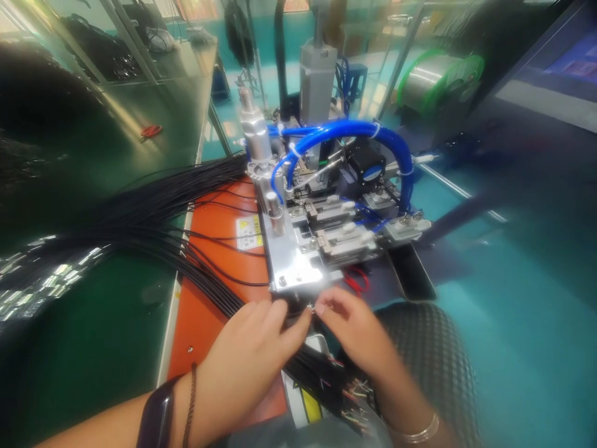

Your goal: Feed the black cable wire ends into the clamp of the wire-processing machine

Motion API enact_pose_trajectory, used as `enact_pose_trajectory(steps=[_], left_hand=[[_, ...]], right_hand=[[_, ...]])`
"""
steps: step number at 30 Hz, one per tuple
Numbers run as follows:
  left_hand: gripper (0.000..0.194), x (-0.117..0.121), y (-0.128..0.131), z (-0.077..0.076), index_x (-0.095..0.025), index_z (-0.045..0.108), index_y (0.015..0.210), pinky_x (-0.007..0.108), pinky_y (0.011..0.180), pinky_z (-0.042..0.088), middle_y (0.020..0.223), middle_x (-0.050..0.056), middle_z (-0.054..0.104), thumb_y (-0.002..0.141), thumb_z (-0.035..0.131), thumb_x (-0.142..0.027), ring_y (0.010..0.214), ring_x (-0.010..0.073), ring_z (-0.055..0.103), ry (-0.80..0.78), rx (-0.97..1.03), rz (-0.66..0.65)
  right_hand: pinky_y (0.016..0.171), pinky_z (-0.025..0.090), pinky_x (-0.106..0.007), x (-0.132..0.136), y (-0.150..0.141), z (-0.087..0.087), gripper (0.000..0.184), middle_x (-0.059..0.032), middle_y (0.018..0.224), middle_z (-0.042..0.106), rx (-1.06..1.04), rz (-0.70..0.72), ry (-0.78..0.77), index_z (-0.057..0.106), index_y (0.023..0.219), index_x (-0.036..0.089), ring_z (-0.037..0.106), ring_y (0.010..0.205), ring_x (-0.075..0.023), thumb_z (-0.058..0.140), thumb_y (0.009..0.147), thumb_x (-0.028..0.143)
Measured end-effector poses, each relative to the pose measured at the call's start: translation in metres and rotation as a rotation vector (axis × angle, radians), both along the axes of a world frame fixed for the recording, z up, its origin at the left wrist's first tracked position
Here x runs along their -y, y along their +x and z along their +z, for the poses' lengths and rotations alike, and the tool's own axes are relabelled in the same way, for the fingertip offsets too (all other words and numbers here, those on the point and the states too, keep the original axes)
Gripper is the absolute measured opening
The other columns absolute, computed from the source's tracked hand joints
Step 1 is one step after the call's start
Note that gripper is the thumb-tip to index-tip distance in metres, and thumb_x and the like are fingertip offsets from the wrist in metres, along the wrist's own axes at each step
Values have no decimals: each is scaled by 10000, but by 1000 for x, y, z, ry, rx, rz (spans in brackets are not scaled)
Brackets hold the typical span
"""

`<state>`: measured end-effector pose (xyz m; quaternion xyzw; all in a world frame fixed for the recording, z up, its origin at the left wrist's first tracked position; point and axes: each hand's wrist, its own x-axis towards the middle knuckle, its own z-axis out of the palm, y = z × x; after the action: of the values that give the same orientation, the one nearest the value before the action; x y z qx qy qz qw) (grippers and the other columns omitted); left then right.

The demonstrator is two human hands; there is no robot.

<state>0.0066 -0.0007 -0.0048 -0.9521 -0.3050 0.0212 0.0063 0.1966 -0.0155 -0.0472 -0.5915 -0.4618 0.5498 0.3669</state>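
Orange tabletop (190, 330) lies left of my grip; left hand (254, 339) and right hand (357, 326) meet at a tiny tip (311, 309), hold unclear; a slack pinch might lose it.

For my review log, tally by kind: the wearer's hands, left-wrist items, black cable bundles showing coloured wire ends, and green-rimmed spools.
Hands: 2 (left hand, right hand)
Left-wrist items: 2 (dark band, braided cord)
Black cable bundle with coloured wire ends: 1
Green-rimmed spool: 1
Total: 6
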Motion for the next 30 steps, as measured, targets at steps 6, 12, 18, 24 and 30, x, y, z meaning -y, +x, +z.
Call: enact_pose_trajectory(steps=[6,12,18,24,30], left_hand=[[565,-1,-4,-8,-138,403,1343,335,601,421,836,64,460,787,431,-40,716,201,448,58,85,-61],[555,2,-1,-5,-152,429,1325,326,587,426,811,55,461,788,429,-15,694,194,456,83,82,-27],[614,4,0,-1,-178,388,1354,332,607,442,835,54,472,768,444,-3,716,201,479,50,13,8],[583,0,10,5,-235,420,1307,344,626,449,836,36,484,770,451,-12,722,202,495,-52,-43,87],[475,-2,0,2,-195,460,1246,340,621,439,848,40,501,799,464,-34,722,198,488,9,14,2]], right_hand=[[584,403,-221,0,-3,7,152,8,735,578,51,-23,32,580,769,190,526,690,-135,504,852,292],[577,406,-225,-1,-2,7,166,0,743,586,111,-12,-5,594,780,184,529,688,-140,505,848,307],[561,391,-228,-2,-1,7,186,7,713,556,106,-2,-5,576,739,185,510,673,-140,510,839,327],[560,386,-227,-2,-3,-5,189,32,644,501,-29,-23,-30,551,684,180,472,614,-122,555,808,323],[614,432,-253,-1,-4,-13,221,-16,799,615,-270,-108,-115,638,899,173,547,685,-141,604,789,361]])
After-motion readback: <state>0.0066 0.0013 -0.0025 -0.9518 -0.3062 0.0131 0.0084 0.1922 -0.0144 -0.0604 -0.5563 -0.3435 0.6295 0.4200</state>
